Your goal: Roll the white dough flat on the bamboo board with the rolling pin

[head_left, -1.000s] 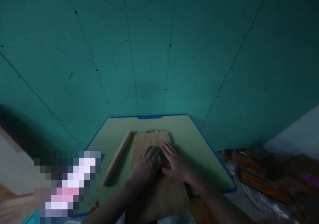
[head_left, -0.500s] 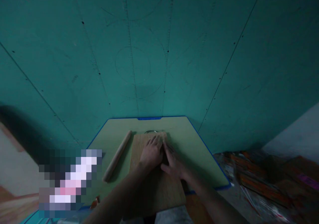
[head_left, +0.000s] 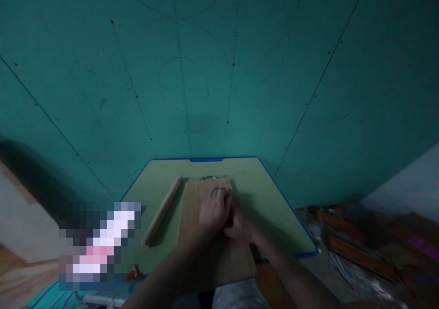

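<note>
My left hand (head_left: 215, 210) is closed, its fingers curled down over the upper right part of a wooden cutting board (head_left: 192, 199). Pressed against it from the right is my right hand (head_left: 238, 222), also closed, with its thumb bent in towards the left hand. Whatever lies under or between the fingers is hidden, and the light is dim. To the left of the board a wooden rolling pin (head_left: 163, 210) lies slantwise, touched by neither hand. A metal ring handle (head_left: 209, 178) shows at the board's far end.
Under the board stands a pale table with a blue rim (head_left: 274, 194), against a green wall (head_left: 212, 89). A small brown object (head_left: 134, 273) lies at the near left edge. A pixelated patch covers something on the left. Cardboard and plastic (head_left: 363, 254) lie on the floor at right.
My fingers, stretched out flatter before, have curled in, and the two hands have come closer together. The view has tilted slightly; the rolling pin and board lie as before.
</note>
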A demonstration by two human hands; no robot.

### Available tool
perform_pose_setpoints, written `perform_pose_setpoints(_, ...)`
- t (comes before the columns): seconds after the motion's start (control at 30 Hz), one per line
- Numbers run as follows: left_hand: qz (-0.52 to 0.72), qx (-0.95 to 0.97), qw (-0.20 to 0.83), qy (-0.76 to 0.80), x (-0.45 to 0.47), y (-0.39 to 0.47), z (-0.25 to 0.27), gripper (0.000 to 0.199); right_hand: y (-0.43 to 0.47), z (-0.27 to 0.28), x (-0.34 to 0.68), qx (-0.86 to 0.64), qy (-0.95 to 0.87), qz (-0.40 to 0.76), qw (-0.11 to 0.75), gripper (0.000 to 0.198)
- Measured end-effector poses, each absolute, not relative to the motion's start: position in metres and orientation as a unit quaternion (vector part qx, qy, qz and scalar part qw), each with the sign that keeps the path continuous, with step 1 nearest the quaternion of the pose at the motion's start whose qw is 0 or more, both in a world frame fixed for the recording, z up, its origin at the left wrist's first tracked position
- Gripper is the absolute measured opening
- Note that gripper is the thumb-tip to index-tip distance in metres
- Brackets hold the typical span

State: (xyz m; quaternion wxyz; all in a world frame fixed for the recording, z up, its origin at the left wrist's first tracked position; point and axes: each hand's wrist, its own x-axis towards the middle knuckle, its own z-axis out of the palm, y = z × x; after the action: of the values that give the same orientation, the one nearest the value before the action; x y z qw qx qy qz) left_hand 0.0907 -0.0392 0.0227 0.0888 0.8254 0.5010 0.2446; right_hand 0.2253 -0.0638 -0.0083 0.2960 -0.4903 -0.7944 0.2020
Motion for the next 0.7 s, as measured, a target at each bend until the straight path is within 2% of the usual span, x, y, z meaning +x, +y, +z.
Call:
perform_pose_setpoints(0.07,0.241,0.831,0.084,0.494,0.089,-0.020,0.025,0.030,-0.063,-0.007,0.226,-0.497,-0.791,0.220,0.282,0.089)
perform_pose_setpoints(0.13,0.226,0.846,0.081,0.476,0.074,-0.011,0.022,0.035,-0.063,-0.007,0.226,-0.514,-0.787,0.230,0.252,0.103)
perform_pose_setpoints(0.23,0.200,0.862,0.109,0.454,0.043,-0.026,0.012,0.042,-0.062,-0.010,0.228,-0.525,-0.788,0.231,0.222,0.114)
perform_pose_setpoints(0.37,0.226,0.848,0.103,0.469,0.034,-0.069,0.007,0.043,-0.061,-0.016,0.229,-0.516,-0.797,0.210,0.235,0.109)
perform_pose_setpoints(0.47,0.209,0.864,0.085,0.450,0.066,-0.076,0.015,0.037,-0.061,-0.015,0.227,-0.505,-0.804,0.200,0.240,0.094)
perform_pose_setpoints(0.57,0.194,0.813,0.079,0.543,0.096,-0.053,0.025,0.037,-0.061,-0.009,0.224,-0.481,-0.814,0.197,0.261,0.078)
perform_pose_setpoints(0.63,0.182,0.806,0.077,0.558,0.098,-0.035,0.028,0.041,-0.062,-0.007,0.223,-0.482,-0.806,0.206,0.276,0.081)
perform_pose_setpoints(0.7,0.167,0.823,0.078,0.537,0.084,-0.026,0.026,0.040,-0.063,-0.007,0.224,-0.509,-0.786,0.221,0.272,0.097)
